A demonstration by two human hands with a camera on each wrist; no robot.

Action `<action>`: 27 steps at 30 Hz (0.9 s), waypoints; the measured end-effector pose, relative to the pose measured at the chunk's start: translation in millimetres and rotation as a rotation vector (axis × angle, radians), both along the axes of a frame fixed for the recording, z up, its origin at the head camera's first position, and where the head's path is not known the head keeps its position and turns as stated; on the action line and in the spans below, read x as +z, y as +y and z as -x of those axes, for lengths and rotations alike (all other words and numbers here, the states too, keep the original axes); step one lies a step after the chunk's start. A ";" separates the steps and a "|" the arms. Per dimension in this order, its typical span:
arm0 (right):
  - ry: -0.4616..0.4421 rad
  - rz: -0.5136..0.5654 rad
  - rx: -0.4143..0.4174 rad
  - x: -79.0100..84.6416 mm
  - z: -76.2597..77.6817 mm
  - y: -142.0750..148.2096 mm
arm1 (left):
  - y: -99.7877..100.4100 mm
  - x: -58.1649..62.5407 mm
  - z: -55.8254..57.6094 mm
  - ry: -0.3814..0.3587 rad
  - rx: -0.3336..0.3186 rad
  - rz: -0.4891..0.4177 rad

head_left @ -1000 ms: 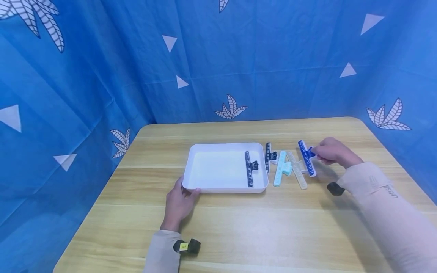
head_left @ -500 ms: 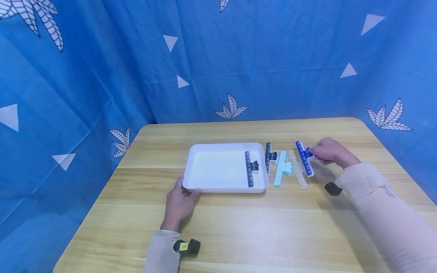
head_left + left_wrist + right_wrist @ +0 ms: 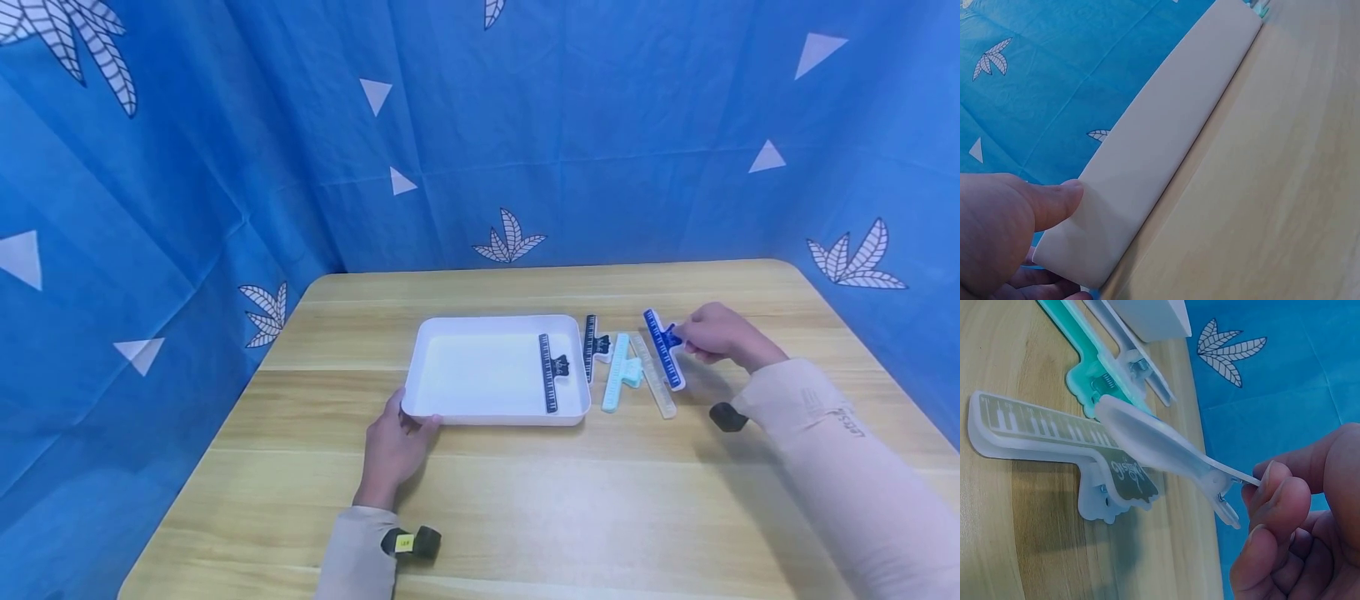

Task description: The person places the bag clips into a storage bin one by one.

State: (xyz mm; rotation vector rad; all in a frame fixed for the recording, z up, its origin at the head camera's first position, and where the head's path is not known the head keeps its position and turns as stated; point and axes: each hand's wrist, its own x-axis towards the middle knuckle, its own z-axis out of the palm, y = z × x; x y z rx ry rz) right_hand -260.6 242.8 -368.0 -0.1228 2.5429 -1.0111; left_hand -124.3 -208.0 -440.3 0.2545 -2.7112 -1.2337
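My right hand [image 3: 712, 333] pinches the handle tab of a blue clip [image 3: 665, 350] with a keyboard pattern. In the right wrist view that clip [image 3: 1160, 444] is tilted, its white side showing, above a clear clip [image 3: 1041, 425] on the table. My left hand [image 3: 396, 446] grips the near left corner of a white tray [image 3: 495, 418], thumb against its near wall in the left wrist view. Inside the tray, towards its right end, lies a black clip [image 3: 548, 375]. Another black clip [image 3: 590, 348] and a mint clip [image 3: 616, 372] lie just right of the tray.
All this stands on a light wooden table [image 3: 525, 517]. Behind it and along the left hangs a blue curtain [image 3: 637, 125] with leaf and triangle prints. Dark wrist cameras sit on both sleeves, the right one [image 3: 728, 417] just above the tabletop.
My right hand has moved slightly left with the blue clip, which now overlaps part of the clear clip in the head view. My left hand and the tray have stayed put.
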 end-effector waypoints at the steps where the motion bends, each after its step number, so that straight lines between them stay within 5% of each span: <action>1: 0.001 0.002 0.001 0.2 -0.2 -0.4 | 0.0 0.0 -0.2 0.001 0.002 0.004; 27: -0.014 0.011 0.014 1.0 5.0 -7.1 | -1.0 -1.8 0.3 0.005 0.011 0.018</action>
